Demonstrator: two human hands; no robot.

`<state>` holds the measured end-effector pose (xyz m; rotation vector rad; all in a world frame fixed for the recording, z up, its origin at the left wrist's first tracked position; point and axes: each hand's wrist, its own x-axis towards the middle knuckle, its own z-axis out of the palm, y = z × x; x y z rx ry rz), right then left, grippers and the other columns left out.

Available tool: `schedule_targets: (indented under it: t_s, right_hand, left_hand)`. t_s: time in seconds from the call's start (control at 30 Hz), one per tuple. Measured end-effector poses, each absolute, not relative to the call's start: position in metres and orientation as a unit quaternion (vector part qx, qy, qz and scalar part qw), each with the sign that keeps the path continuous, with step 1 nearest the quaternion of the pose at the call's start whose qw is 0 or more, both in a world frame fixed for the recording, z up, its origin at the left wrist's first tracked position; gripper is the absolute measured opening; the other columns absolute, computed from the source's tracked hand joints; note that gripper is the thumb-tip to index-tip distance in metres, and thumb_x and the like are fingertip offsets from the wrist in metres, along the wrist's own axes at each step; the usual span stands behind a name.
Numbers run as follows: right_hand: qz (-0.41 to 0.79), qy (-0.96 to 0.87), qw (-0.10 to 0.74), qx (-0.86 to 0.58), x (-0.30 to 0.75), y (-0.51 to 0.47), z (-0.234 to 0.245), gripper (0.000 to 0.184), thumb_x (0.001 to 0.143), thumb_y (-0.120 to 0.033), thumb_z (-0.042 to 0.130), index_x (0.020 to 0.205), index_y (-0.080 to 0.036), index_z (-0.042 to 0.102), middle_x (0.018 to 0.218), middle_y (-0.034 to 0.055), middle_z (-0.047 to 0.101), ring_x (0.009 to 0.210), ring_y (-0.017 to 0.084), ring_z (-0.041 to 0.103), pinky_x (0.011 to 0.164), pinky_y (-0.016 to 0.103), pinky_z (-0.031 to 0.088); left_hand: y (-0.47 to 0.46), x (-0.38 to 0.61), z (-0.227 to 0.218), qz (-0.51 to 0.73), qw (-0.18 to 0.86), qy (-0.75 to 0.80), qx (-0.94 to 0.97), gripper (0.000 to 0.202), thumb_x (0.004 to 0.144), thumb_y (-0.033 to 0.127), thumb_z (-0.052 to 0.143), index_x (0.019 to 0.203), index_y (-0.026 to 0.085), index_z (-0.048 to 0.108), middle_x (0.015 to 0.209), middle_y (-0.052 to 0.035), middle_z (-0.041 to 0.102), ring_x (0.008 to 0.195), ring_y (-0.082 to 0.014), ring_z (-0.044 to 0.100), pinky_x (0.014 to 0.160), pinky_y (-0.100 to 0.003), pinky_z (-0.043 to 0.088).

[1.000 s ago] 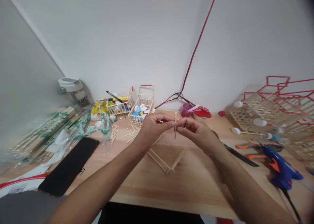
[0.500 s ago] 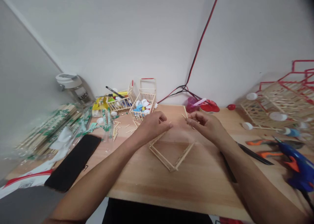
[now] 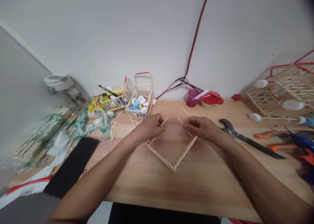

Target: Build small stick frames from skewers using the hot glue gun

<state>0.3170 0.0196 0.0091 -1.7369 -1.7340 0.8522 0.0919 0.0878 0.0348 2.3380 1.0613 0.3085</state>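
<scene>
My left hand (image 3: 148, 129) pinches a short wooden stick (image 3: 164, 121) just above the far left side of a square stick frame (image 3: 171, 155) lying on the wooden table (image 3: 196, 181). My right hand (image 3: 202, 127) is closed on thin wooden sticks (image 3: 183, 120) over the frame's far right side. The two hands are a short gap apart.
Small stick baskets with bottle caps (image 3: 138, 103) stand at the back left, beside packs of chopsticks (image 3: 46, 132) and a black phone (image 3: 71, 165). Pliers (image 3: 245, 139), a blue glue gun (image 3: 304, 145) and a large stick structure (image 3: 289, 90) lie right. Red cups (image 3: 211, 99) sit by the wall.
My hands were together holding one upright stick; they have separated and lowered to the frame, each now holding sticks. The view has tilted and shifted.
</scene>
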Motion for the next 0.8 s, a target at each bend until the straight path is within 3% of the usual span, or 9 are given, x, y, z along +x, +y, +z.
schedule_targets:
  t_s: [0.27,0.8]
  right_hand:
    - [0.326,-0.655,0.256,-0.631,0.309,0.019,0.01,0.026,0.08,-0.042,0.052,0.071,-0.018,0.057,0.062,-0.0022,0.053,0.058,0.011,0.045,0.054,0.025,0.032]
    - [0.325,-0.672,0.209,-0.632,0.3,0.012,0.019,0.024,0.08,-0.038,0.05,0.071,-0.018,0.06,0.059,-0.0019,0.055,0.054,0.011,0.046,0.055,0.025,0.033]
  left_hand:
    - [0.08,0.086,0.04,0.148,0.36,0.383,0.838,0.012,0.079,0.025,0.054,0.087,0.016,0.055,0.084,-0.0032,0.063,0.075,-0.0156,0.058,0.065,-0.026,0.042]
    - [0.081,0.086,0.043,0.178,0.404,0.367,0.819,0.01,0.077,0.021,0.057,0.084,0.015,0.054,0.077,-0.0019,0.059,0.07,-0.0137,0.055,0.061,-0.026,0.042]
